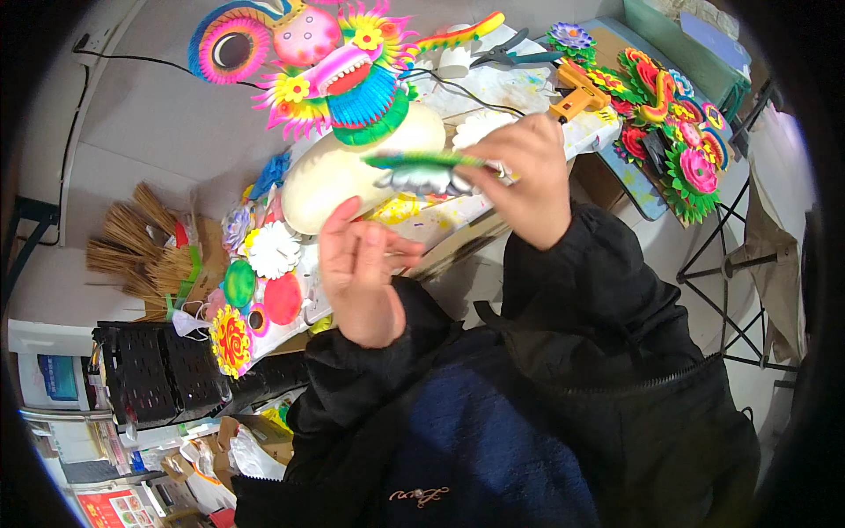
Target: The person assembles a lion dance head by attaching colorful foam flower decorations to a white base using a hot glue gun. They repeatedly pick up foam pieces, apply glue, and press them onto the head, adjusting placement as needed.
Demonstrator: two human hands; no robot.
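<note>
Right hand pinched green-and-silver paper piece at frame centre | left hand hovered open just below, holding nothing | cream egg-shaped form behind

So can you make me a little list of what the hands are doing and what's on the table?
right hand: pinches a flat green and silver paper piece
left hand: open, fingers up, just below the paper piece, holding nothing
behind the hands: cream egg-shaped form with a bright paper dragon face on top
table: orange glue gun, pliers, paper flowers
floor at left: straw broom
</note>
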